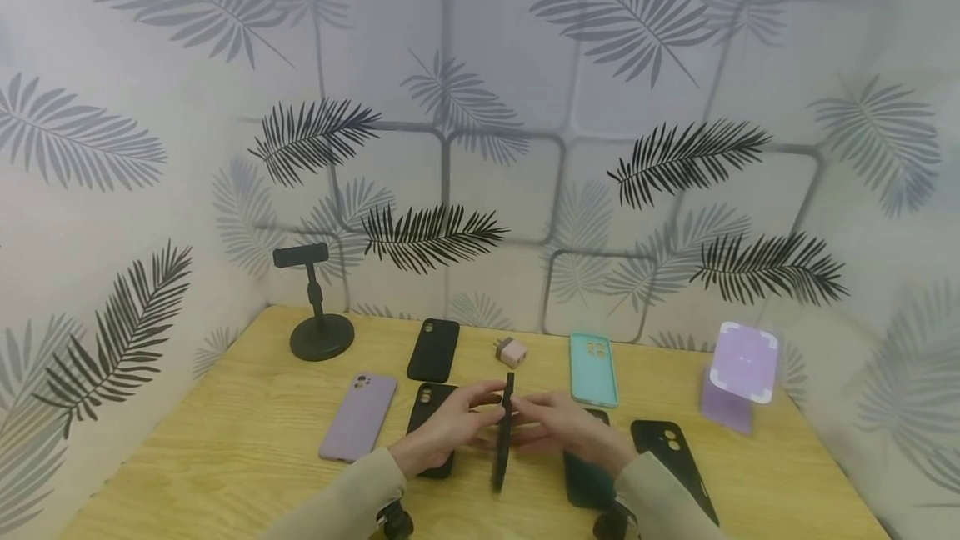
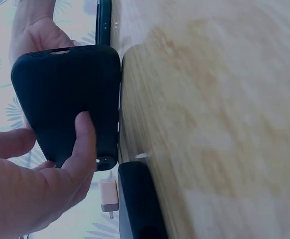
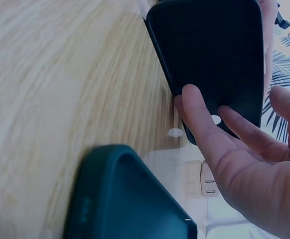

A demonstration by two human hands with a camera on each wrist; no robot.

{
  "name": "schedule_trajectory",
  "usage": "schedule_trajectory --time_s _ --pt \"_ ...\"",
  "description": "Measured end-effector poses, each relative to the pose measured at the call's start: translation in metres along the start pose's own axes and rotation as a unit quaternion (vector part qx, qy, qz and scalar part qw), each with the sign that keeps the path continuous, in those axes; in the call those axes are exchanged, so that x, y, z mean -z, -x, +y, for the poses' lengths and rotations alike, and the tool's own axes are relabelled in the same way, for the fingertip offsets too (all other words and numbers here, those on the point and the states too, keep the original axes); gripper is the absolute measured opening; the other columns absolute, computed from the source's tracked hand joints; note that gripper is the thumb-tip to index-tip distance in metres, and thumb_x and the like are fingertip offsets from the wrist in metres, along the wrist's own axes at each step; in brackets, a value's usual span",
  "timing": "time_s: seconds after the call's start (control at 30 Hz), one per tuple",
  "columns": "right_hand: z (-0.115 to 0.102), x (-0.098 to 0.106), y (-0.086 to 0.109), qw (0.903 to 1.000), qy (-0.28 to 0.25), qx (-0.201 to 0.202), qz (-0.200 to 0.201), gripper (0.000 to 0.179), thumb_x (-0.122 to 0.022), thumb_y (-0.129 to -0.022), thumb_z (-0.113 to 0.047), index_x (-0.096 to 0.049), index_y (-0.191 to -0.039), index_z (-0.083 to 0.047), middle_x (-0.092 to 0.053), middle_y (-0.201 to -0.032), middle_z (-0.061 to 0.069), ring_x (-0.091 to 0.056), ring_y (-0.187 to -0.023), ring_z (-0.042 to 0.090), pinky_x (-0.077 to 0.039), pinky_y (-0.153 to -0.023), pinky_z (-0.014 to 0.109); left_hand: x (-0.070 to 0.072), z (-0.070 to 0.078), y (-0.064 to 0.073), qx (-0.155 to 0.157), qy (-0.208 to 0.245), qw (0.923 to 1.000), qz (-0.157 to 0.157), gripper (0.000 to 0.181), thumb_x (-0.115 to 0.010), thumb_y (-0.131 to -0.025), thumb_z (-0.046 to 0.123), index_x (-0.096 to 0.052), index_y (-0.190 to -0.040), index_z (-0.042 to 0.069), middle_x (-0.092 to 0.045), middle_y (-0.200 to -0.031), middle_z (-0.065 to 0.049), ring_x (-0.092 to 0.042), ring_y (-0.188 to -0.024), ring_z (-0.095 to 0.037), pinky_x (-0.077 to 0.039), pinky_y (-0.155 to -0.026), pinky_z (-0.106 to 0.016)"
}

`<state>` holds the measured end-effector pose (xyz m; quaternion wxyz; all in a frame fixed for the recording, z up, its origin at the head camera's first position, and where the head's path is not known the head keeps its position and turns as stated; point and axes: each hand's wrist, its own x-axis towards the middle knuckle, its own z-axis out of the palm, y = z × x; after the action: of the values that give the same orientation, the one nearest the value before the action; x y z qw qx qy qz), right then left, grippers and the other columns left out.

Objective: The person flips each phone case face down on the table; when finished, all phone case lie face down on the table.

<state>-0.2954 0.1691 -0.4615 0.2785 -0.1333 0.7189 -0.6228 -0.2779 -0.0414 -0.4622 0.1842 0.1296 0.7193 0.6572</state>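
Head view, both hands (image 1: 450,425) (image 1: 573,425), black phone case (image 1: 504,433) edge-on between

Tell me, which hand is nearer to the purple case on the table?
Left. The left hand is just right of the purple case, over a flat black case; the right hand is farther right, beyond the upright black case.

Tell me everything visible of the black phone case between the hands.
The black phone case looks matte, with rounded corners, a slot in one short end and light showing through an opening near the other. It is tipped on a long side over the table, edge-on in the head view; whether they touch is unclear. The left hand and right hand touch opposite faces.
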Motion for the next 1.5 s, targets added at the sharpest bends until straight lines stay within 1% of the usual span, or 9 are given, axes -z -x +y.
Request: schedule_trajectory --time_s 0.17,0.33,0.4,0.5,0.57,0.67,0.87,1.2,1.5 --pt "0.003 0.000 0.000 0.9996 -0.023 0.005 -0.016 0.065 -0.054 -0.102 -0.034 -0.037 -0.144 0.013 -0.058 -0.132 0.025 -0.063 -0.115 0.039 -0.055 -0.093 0.046 -0.002 0.000 0.001 0.010 -0.023 0.9996 -0.010 0.052 -0.060 -0.097 0.009 -0.045 -0.146 0.015 -0.038 -0.148 -0.026 -0.053 -0.125 -0.041 -0.058 -0.083 -0.050" --pt "0.006 0.003 -0.001 0.9995 -0.012 0.020 -0.020 0.061 -0.052 -0.103 -0.030 -0.036 -0.145 0.011 -0.056 -0.134 0.029 -0.064 -0.114 0.036 -0.056 -0.092 0.045 -0.001 -0.001 -0.001 0.017 -0.034 0.9992 -0.015 0.056 -0.065 -0.094 0.007 -0.046 -0.146 0.015 -0.039 -0.147 -0.026 -0.050 -0.127 -0.043 -0.058 -0.083 -0.050" --pt "0.006 0.004 0.000 0.9996 0.010 0.024 0.000 0.056 -0.054 -0.102 -0.029 -0.042 -0.142 0.009 -0.061 -0.128 0.026 -0.068 -0.107 0.032 -0.058 -0.088 0.042 0.000 -0.002 -0.001 0.024 -0.038 0.9988 -0.017 0.058 -0.066 -0.093 0.006 -0.046 -0.146 0.015 -0.040 -0.147 -0.026 -0.050 -0.128 -0.042 -0.057 -0.085 -0.051" --pt "0.005 0.006 0.002 0.9977 0.050 0.023 0.040 0.047 -0.060 -0.099 -0.024 -0.053 -0.134 0.006 -0.070 -0.107 0.016 -0.070 -0.088 0.021 -0.060 -0.078 0.036 0.002 -0.003 -0.002 0.039 -0.051 0.9978 -0.017 0.060 -0.068 -0.091 0.005 -0.046 -0.146 0.015 -0.039 -0.147 -0.025 -0.047 -0.130 -0.043 -0.057 -0.085 -0.051" --pt "0.006 0.008 0.005 0.9947 0.077 0.021 0.065 0.042 -0.063 -0.096 -0.021 -0.058 -0.128 0.006 -0.071 -0.094 0.009 -0.068 -0.077 0.015 -0.059 -0.071 0.033 0.004 -0.003 -0.002 0.048 -0.065 0.9966 -0.016 0.061 -0.069 -0.090 0.006 -0.046 -0.146 0.015 -0.038 -0.148 -0.025 -0.045 -0.132 -0.045 -0.057 -0.085 -0.051" --pt "0.008 0.011 0.008 0.9921 0.095 0.019 0.079 0.040 -0.066 -0.094 -0.013 -0.058 -0.125 0.011 -0.071 -0.088 0.008 -0.067 -0.069 0.013 -0.060 -0.066 0.033 0.006 -0.001 -0.003 0.056 -0.084 0.9948 -0.014 0.062 -0.069 -0.090 0.006 -0.045 -0.146 0.014 -0.037 -0.150 -0.025 -0.041 -0.135 -0.047 -0.057 -0.085 -0.051" --pt "0.010 0.011 0.014 0.9893 0.115 0.006 0.089 0.044 -0.068 -0.090 -0.004 -0.054 -0.124 0.019 -0.073 -0.085 0.014 -0.070 -0.067 0.015 -0.061 -0.063 0.034 0.006 0.002 -0.003 0.061 -0.090 0.9938 -0.019 0.064 -0.069 -0.090 0.007 -0.041 -0.148 0.009 -0.036 -0.150 -0.027 -0.038 -0.136 -0.048 -0.056 -0.087 -0.050" --pt "0.007 0.012 0.014 0.9858 0.136 -0.019 0.096 0.034 -0.066 -0.091 0.000 -0.059 -0.120 0.016 -0.073 -0.083 0.014 -0.071 -0.067 0.015 -0.061 -0.063 0.033 0.005 0.009 0.000 0.066 -0.095 0.9933 -0.012 0.068 -0.068 -0.091 0.007 -0.036 -0.150 0.007 -0.034 -0.149 -0.029 -0.039 -0.135 -0.048 -0.056 -0.088 -0.050" --pt "0.008 0.025 0.019 0.9902 0.116 0.004 0.077 0.034 -0.063 -0.092 0.000 -0.057 -0.122 0.014 -0.072 -0.094 0.021 -0.072 -0.076 0.022 -0.062 -0.068 0.038 0.000 0.008 0.000 0.036 -0.161 0.9861 0.017 0.066 -0.070 -0.091 0.014 -0.038 -0.148 0.006 -0.038 -0.149 -0.027 -0.038 -0.136 -0.046 -0.044 -0.099 -0.061"
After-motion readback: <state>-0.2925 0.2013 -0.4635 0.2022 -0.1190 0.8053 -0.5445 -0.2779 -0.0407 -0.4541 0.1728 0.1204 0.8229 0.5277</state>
